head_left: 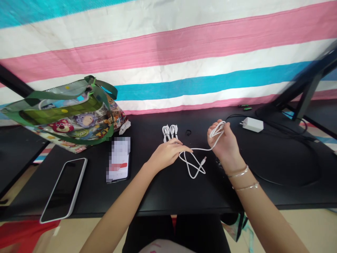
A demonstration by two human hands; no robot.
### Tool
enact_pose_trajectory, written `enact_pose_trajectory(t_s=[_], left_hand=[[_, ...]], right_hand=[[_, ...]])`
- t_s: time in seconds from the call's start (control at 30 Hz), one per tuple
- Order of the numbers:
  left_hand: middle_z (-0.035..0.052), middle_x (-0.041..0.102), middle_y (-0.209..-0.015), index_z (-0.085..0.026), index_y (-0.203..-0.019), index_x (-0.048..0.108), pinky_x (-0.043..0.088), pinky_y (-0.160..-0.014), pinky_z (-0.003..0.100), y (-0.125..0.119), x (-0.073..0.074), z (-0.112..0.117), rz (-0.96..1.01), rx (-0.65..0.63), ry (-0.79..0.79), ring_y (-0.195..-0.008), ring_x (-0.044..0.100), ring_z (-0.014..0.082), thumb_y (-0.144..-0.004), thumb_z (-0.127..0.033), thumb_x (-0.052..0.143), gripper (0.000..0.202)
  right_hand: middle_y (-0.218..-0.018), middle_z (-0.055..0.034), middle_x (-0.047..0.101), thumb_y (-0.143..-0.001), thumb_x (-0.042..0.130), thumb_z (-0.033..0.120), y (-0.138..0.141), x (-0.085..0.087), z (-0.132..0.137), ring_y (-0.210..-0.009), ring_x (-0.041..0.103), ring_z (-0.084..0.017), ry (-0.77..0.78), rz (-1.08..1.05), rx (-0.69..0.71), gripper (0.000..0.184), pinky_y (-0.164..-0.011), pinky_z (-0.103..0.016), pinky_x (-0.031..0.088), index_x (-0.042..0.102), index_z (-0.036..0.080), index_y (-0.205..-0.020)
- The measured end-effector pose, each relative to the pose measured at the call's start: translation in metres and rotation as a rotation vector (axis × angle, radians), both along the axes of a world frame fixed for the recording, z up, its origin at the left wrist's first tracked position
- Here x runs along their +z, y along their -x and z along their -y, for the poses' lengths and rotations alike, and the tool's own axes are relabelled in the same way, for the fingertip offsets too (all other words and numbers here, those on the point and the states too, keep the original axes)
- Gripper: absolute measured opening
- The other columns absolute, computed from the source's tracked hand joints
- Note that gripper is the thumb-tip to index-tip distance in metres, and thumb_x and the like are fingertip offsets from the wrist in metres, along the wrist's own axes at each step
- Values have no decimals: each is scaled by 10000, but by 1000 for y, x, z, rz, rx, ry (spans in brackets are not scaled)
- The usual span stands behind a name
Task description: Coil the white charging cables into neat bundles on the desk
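A white USB cable [201, 149] runs between my two hands. My right hand [225, 142], palm up, is closed around several coils of it. My left hand [168, 154] is palm down over the table, its fingertips on the same cable; the thumb is hidden beneath. From those fingertips a loose loop lies on the table, ending in a USB plug [203, 161]. Just beyond my left hand lie two bundled white cables [170, 131], folded and placed side by side, their near ends partly covered by the fingers.
On the black table [184, 196] are a pixelated lit phone [118, 160], a dark-screened phone in a white case [64, 189], and a cartoon-print bag [79, 119] at left. A white charger [252, 124] and black cords lie right. A small black ring-shaped piece [188, 133] sits mid-table.
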State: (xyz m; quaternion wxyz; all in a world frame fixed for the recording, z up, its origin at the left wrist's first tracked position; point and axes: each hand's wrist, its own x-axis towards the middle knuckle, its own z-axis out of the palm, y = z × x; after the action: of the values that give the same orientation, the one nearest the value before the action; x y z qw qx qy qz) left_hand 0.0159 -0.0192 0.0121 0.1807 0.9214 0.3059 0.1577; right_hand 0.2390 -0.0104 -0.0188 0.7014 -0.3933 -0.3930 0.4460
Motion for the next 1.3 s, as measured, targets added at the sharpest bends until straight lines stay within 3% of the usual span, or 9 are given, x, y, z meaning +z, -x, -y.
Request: enact_pose_trajectory(t_s=[0.13,0.37,0.5,0.63,0.8,0.9,1.13,1.3], left_hand=[[13,697,-896,-279,-1094,680,498,-748,209,-1,-2,0,1,-40,-32,-968,579,134,-913,-116,436,345],[5,719,-876,-266,-994,718,492,-753,206,-2,-1,4,149,-57,-74,-903,585,126,-935,-261,477,248],[39,724,-921,-217,-919,723,500,-780,239,-2,3,5,344,-26,-170,-886,612,138,-951,-307,431,307],[41,734,-839,-183,-864,697,513,-787,256,-1,6,7,445,70,-169,-804,644,135,-977,-301,354,380],[24,741,-839,-189,-987,676,527,-731,214,-1,6,8,485,211,-109,-733,675,112,-964,-307,389,311],[1,734,-790,-190,-991,666,522,-665,182,-1,4,7,506,269,-121,-674,672,97,-944,-310,437,264],[-25,714,-700,-204,-882,681,495,-600,163,-2,0,5,519,314,-323,-575,625,78,-917,-263,489,204],[-36,661,-603,-191,-806,670,452,-536,151,-5,-4,6,540,367,-356,-519,590,70,-892,-238,530,171]], right_hand=[[-649,28,606,-670,620,691,3,-1,-1,-681,630,-163,50,-21,-59,423,-719,-352,553,582,270,-676],[-641,24,617,-765,484,697,9,2,1,-693,652,-171,34,111,-26,422,-679,-348,561,554,282,-733],[-699,-1,668,-767,500,693,34,13,11,-705,683,-179,46,101,-101,438,-655,-329,563,550,261,-809],[-771,-23,712,-796,502,662,63,28,27,-671,682,-163,26,159,-167,433,-657,-317,558,555,233,-822],[-717,-16,696,-834,498,611,78,31,39,-632,658,-162,-28,423,-88,410,-631,-304,543,608,223,-909],[-744,-18,694,-822,499,631,79,27,40,-635,655,-162,8,462,-3,442,-627,-304,544,633,222,-924],[-762,-20,704,-698,580,715,82,25,36,-684,675,-187,195,168,268,519,-653,-336,574,619,228,-873],[-710,-8,693,-611,613,760,88,22,36,-682,675,-206,269,-14,336,574,-637,-361,581,609,234,-842]])
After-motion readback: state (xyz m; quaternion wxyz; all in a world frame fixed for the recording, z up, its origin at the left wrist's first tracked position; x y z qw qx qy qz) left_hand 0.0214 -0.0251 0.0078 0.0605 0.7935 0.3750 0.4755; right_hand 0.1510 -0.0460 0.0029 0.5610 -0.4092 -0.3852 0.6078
